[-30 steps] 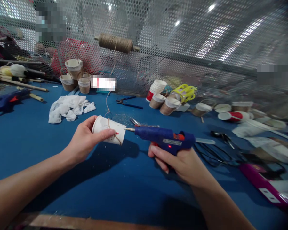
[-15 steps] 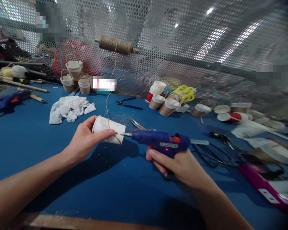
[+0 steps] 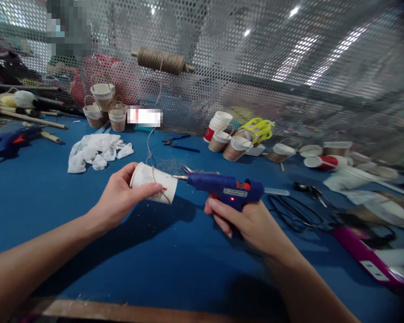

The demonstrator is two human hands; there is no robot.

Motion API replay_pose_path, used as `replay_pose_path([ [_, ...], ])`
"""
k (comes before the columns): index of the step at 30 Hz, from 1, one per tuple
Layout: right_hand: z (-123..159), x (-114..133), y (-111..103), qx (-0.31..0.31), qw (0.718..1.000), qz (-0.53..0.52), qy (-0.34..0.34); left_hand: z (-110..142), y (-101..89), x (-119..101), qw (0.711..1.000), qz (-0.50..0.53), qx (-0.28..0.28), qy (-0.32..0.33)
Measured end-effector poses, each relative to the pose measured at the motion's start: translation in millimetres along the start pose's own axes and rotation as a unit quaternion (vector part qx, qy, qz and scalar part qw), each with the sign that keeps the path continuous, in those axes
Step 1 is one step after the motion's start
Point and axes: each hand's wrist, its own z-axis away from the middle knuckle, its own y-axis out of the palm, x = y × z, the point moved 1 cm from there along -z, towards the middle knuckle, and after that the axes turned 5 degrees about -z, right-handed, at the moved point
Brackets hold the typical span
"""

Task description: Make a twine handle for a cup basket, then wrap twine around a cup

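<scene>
My left hand (image 3: 124,190) is closed around a white paper cup (image 3: 168,183), held on its side above the blue table with its base toward the right. A strand of brown twine (image 3: 154,172) crosses the cup's wall and runs up to a spool of twine (image 3: 160,60) on the mesh. My right hand (image 3: 235,215) grips a blue glue gun (image 3: 218,186) with its red light on and a clear glue stick (image 3: 276,192) out of the back. The nozzle (image 3: 180,177) meets the cup's wall close to the base; I cannot tell whether it touches. Scissors lie partly hidden behind the gun.
White scraps (image 3: 94,150) and pliers (image 3: 180,143) lie beyond my hands. Twine-wrapped cups (image 3: 103,94) are stacked at back left, more cups (image 3: 237,148) at back right. A second glue gun (image 3: 15,141) rests far left. Black cable (image 3: 294,215) and a purple power strip (image 3: 360,251) lie right.
The glue gun's nozzle has moved up along the cup's base end, away from my left thumb. The cup has tilted or shifted only slightly in my left hand.
</scene>
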Motion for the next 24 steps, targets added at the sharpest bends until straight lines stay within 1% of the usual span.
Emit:
replay_pose_path([
  [2,0.2,-0.6,-0.2,0.004,1.0,-0.009,-0.002,-0.1,0.2,-0.3,1.0,-0.002,-0.001,0.002],
  [4,0.4,-2.0,0.2,0.04,0.999,-0.023,-0.001,-0.2,0.5,-0.6,1.0,0.0,-0.003,0.003],
  [6,-0.4,-4.0,0.4,0.052,0.998,-0.034,0.0,-0.3,0.7,-0.7,1.0,0.004,-0.005,0.001],
  [8,-3.2,-6.3,-0.2,0.02,0.999,-0.049,0.004,-0.6,0.6,-0.9,1.0,0.01,-0.005,-0.001],
  [10,-7.5,-9.0,-1.4,-0.018,0.996,-0.086,0.012,-1.6,-0.1,-1.7,1.0,0.017,-0.01,0.004],
  [13,-16.0,-13.7,-5.9,-0.053,0.983,-0.172,0.034,-5.1,-2.0,-3.1,0.999,0.03,-0.027,0.014],
  [15,-22.8,-17.6,-12.4,-0.103,0.972,-0.206,0.043,-7.9,-3.3,-3.4,0.999,0.037,-0.036,0.015],
  [16,-26.7,-19.9,-16.7,-0.142,0.967,-0.204,0.048,-9.0,-3.8,-3.3,0.998,0.036,-0.039,0.015],
  [18,-35.8,-24.8,-25.6,-0.207,0.963,-0.157,0.075,-10.7,-4.6,-2.6,0.999,0.026,-0.042,0.013],
  [20,-47.2,-30.1,-33.6,-0.228,0.964,-0.097,0.093,-11.6,-5.3,-1.2,0.999,0.016,-0.041,0.009],
  [24,-73.2,-43.8,-45.7,-0.237,0.964,-0.013,0.121,-13.0,-6.7,2.1,0.999,-0.003,-0.038,0.004],
])
